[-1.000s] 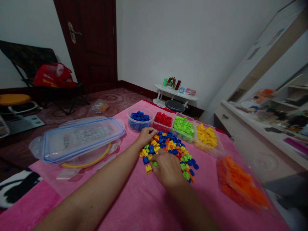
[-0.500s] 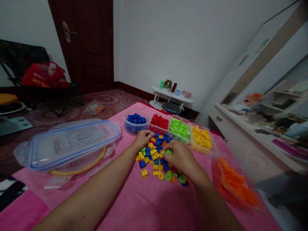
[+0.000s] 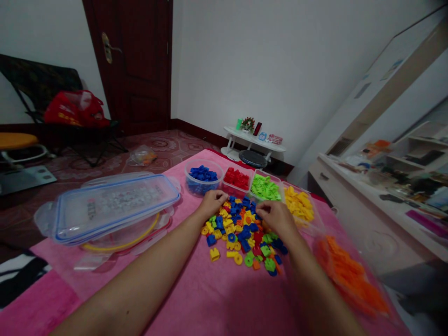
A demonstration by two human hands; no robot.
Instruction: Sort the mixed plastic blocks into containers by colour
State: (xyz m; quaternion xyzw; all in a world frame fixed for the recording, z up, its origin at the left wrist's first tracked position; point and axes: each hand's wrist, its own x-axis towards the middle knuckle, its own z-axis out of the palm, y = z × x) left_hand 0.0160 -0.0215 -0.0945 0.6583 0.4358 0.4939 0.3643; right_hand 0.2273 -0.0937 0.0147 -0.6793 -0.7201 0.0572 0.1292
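Observation:
A loose pile of mixed toy building blocks [image 3: 241, 228] in blue, yellow, red, green and orange lies on the pink cloth. At its back left edge is my left hand [image 3: 213, 204], fingers curled together in front of the tub of blue blocks [image 3: 203, 179]. My right hand [image 3: 278, 218] hovers over the pile's right side, thumb and fingertips pinched close together. Whatever either hand may hold is too small or hidden to make out. Behind the pile stand boxes of red blocks [image 3: 237, 178], green blocks [image 3: 266, 187] and yellow blocks [image 3: 298, 204].
A blurred clear box of orange blocks [image 3: 350, 275] sits at the right edge. Stacked clear lids [image 3: 115, 205] lie on the left of the pink cloth [image 3: 210, 298]. A white cabinet [image 3: 353, 210] flanks the right side, and a small white shelf [image 3: 254, 136] stands beyond.
My right hand has lifted back from the middle of the pile, showing more red, green and blue blocks. My left hand stays at the pile's edge. The view has shifted slightly.

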